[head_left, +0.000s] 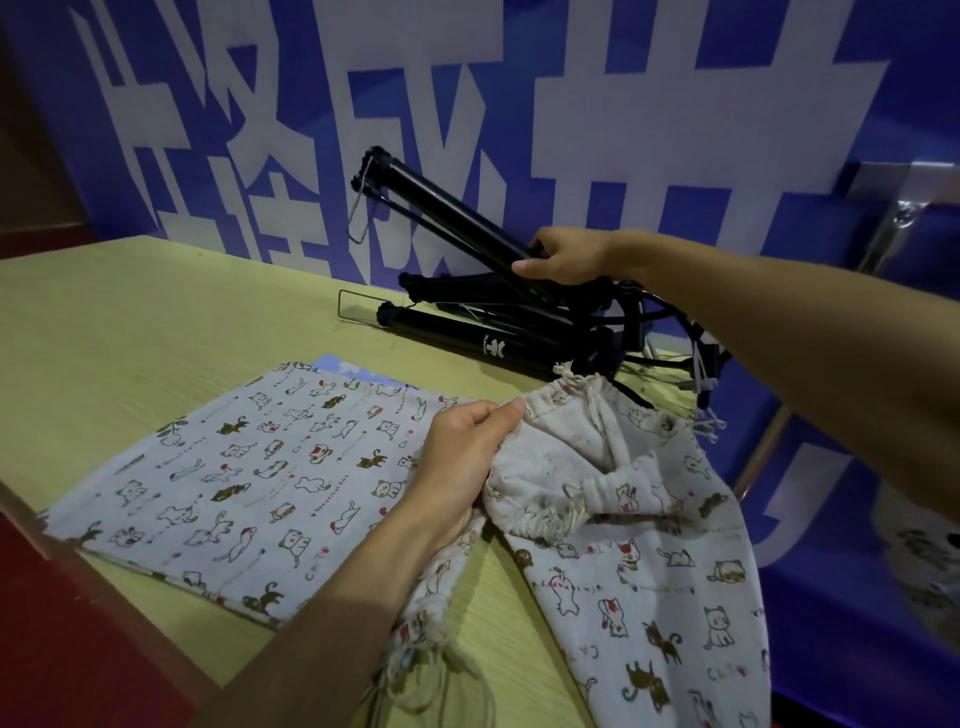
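Drawstring bag (649, 545) rim was pinched between thumb and curled fingers of left hand (462, 457), with the bag draped on the table (130, 322). Black tripod (483, 345) lay just behind it, its raised leg gripped by right hand (566, 254), fingers wrapped round.

The cat bag (639, 571) runs off the bottom edge. The right hand (569, 257) and arm hide part of the black tripod (441, 332). Its white label (492, 348) is too small to read. A blue sheet (348, 368) hides under the flat cloth (249, 483).
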